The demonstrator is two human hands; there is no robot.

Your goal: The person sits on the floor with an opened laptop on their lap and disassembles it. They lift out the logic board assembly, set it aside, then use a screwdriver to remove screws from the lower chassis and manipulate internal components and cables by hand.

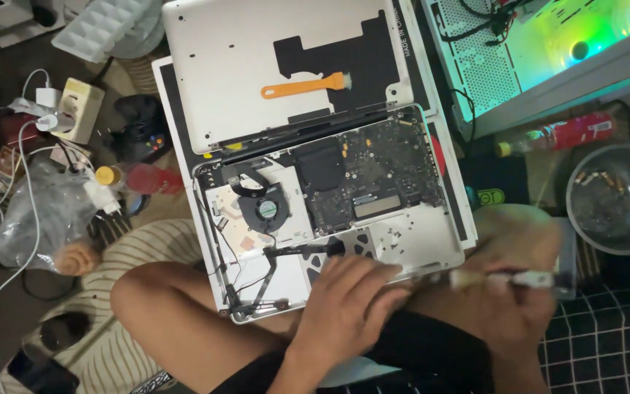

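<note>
An opened silver laptop (432, 244) lies across my lap, its dark circuit board (373, 175) and round black fan (265, 209) exposed. My left hand (351, 299) rests flat on the laptop's near edge, close to a black cable strip (300, 249), and holds nothing. My right hand (519, 292) is blurred, just off the laptop's right corner. It grips a thin white-handled tool (508, 279) that lies roughly level, one end toward the laptop. Behind the laptop lies its removed bottom cover (257, 66), with an orange-handled brush (304, 87) on it.
A metal bowl (617, 201) with small parts and a red bottle (570, 133) sit at right. A green-lit computer case (548, 44) stands behind them. At left are another red bottle (144, 178), a game controller (140, 131), a power strip (74, 109) and a plastic bag (45, 211).
</note>
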